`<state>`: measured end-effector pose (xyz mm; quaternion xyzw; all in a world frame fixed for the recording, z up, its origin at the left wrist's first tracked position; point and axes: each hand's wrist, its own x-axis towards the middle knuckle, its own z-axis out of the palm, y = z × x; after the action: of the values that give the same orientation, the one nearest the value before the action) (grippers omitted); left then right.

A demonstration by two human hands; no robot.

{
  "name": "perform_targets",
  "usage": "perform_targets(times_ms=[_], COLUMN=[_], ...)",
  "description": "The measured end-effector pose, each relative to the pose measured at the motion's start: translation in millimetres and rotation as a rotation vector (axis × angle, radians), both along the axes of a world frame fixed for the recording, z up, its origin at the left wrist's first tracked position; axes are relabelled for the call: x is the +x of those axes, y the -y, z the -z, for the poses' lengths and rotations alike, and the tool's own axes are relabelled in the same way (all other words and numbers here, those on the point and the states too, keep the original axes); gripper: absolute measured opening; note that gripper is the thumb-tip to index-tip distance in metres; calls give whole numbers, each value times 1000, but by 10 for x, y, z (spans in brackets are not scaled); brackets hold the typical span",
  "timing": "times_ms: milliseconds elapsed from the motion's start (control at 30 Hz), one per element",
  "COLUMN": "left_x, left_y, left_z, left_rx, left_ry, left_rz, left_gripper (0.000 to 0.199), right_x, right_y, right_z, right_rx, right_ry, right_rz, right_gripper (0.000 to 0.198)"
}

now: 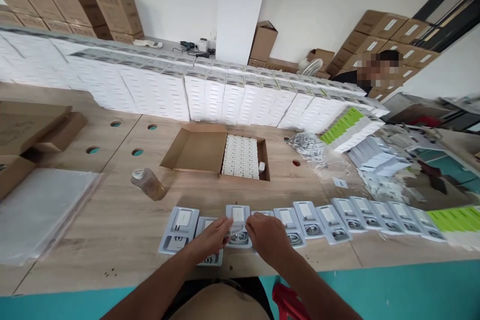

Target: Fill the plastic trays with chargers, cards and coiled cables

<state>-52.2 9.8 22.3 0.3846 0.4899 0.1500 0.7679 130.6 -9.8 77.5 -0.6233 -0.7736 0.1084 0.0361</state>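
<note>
White plastic tray (pixel 237 225) with a charger block and coiled cable sits at the near edge of the wooden counter (pixel 123 220), in a row of like trays (pixel 360 215). Both hands meet over it — the left hand (pixel 210 241) and the right hand (pixel 267 236) each pinch at its coil. Beyond lie an open carton (pixel 225 152) of white chargers, a bottle (pixel 148 183), and a wall of white boxes (pixel 210 92).

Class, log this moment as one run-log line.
left hand: on tray | right hand: on same tray | row of trays: alongside | open carton: behind
</note>
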Motion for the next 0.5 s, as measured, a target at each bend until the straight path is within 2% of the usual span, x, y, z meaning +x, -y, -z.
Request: perform_targets(times_ms=[133,300,400,500], left_x=[65,57,54,80], left_y=[-46,-67,-65,-54], left_z=[6,-12,14,41], left_rx=[17,-5,-29,-65], left_ry=[25,139,158,168], left_rz=[-25,-39,-28,-48], left_gripper=[56,56,56,54], right_x=[-103,-206,-262,-307], right_y=[-56,-78,-17,56], right_z=[-16,180,335,421], right_rx=[-118,-219,-272,-297], right_ry=[-426,-903,-1110,-1218], right_rz=[190,349,441,511], right_gripper=[16,24,27,30])
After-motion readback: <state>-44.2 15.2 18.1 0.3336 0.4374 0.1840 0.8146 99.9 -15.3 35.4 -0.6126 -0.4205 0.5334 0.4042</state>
